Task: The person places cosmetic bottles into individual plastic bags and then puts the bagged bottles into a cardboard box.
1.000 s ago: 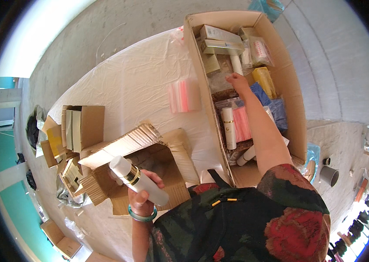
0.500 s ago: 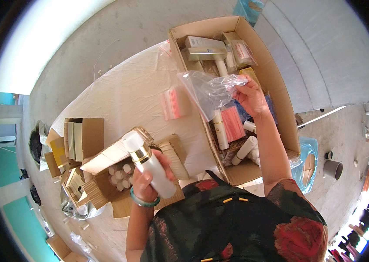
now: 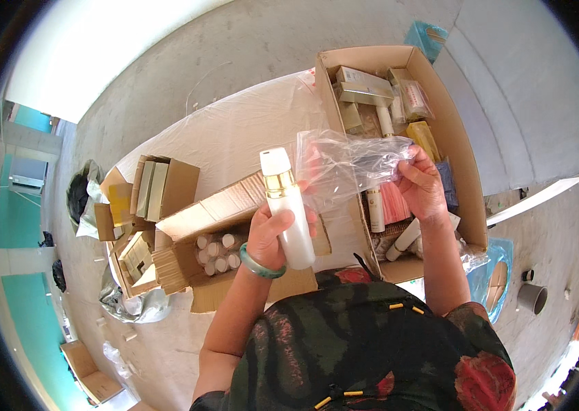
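A white bottle (image 3: pixel 293 229) with gold bands and a white cap stands nearly upright in my left hand (image 3: pixel 267 240), its fingers wrapped round the body. A green bangle circles that wrist. My right hand (image 3: pixel 422 186) pinches one end of a clear plastic bag (image 3: pixel 354 168). The bag stretches leftward over the near wall of the large cardboard box (image 3: pixel 471 212), and its other end hangs close to the bottle. Whether bag and bottle touch, I cannot tell. Through the film a pink-striped packet shows blurred on the table.
Inside the large box lie cartons, white bottles (image 3: pixel 376 209), pink-striped packets (image 3: pixel 395 203) and a yellow pack (image 3: pixel 424 140). An open carton (image 3: pixel 200 220) of several white round-ended items stands left of the bottle. Smaller boxes (image 3: pixel 178 188) crowd the table's (image 3: pixel 248 123) left end.
The bottle has come up and right, more upright and nearer to the bag. My right hand still grips the bag, which is now spread out leftward. The whole view has shifted.
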`<state>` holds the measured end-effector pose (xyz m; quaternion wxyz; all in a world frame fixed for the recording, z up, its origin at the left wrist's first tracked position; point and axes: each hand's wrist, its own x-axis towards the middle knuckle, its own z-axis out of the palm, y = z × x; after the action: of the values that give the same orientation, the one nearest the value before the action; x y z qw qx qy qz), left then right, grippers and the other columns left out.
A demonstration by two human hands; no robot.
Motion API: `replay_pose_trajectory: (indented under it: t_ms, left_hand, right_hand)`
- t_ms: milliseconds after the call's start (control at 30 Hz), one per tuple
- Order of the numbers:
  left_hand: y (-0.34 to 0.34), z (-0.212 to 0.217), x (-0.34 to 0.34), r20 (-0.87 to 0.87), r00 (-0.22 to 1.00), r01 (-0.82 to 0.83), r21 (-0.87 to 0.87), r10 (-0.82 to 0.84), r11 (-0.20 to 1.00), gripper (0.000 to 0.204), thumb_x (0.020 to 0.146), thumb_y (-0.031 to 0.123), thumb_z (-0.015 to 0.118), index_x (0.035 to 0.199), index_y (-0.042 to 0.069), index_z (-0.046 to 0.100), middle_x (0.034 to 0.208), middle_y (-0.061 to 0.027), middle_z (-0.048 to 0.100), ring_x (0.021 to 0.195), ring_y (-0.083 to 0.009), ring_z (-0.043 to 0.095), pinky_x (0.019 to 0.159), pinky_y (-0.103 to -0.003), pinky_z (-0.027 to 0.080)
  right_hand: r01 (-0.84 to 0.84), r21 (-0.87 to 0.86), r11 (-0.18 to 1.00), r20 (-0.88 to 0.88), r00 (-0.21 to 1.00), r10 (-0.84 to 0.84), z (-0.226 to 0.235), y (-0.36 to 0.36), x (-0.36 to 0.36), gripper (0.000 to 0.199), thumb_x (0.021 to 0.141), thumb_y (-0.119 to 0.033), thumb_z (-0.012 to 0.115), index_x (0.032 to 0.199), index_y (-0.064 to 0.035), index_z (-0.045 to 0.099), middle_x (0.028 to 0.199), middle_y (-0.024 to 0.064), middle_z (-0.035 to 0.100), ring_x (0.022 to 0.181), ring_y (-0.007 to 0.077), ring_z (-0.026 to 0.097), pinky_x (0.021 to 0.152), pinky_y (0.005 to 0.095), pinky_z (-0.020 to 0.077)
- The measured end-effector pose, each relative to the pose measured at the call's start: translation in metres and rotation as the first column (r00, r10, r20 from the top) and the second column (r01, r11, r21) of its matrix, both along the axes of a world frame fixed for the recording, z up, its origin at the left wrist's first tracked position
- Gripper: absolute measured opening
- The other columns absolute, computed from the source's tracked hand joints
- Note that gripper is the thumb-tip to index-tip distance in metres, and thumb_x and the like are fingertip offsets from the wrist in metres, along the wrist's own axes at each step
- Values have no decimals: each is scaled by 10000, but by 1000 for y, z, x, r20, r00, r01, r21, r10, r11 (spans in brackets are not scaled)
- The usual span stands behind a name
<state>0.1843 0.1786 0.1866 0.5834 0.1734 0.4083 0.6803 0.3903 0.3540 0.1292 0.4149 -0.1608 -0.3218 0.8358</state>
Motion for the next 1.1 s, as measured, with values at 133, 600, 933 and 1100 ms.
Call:
replay_pose_trajectory:
  t_ms: [133,600,933,1100]
  left_hand:
    - [-18,7,-13,-187,978,84,-34,-89,996,668,628,292,740,1147,-46,490,827,-123,612,648,-188,591,598,-290,502]
    - [-56,12,-43,-505,785,407,-17,-359,913,648,637,147,768,1199,2,481,992,-33,574,871,-116,552,794,-263,432]
    - [-61,20,-59,-622,725,390,15,-297,921,500,625,121,761,1072,10,567,1033,-64,565,916,-146,537,807,-268,416]
    - [-47,20,-43,-879,451,461,85,-151,883,530,642,203,757,1081,-9,548,1084,-117,529,979,-220,523,867,-310,404]
  right_hand:
    - [8,-5,1000,66,998,-8,0,-7,5,264,897,-221,512,1095,-46,511,948,53,595,850,156,564,752,292,448]
    - [-193,170,966,507,858,82,15,-39,-2,94,821,-149,622,870,-74,592,770,-49,558,671,41,487,599,167,390]
    - [207,439,874,562,696,-447,55,-32,0,94,869,-101,543,930,-48,592,736,-29,526,617,36,426,581,159,359]
    - [-44,395,917,597,771,-220,99,-85,-31,96,850,-94,570,930,-45,591,756,-14,558,687,45,498,616,172,396]
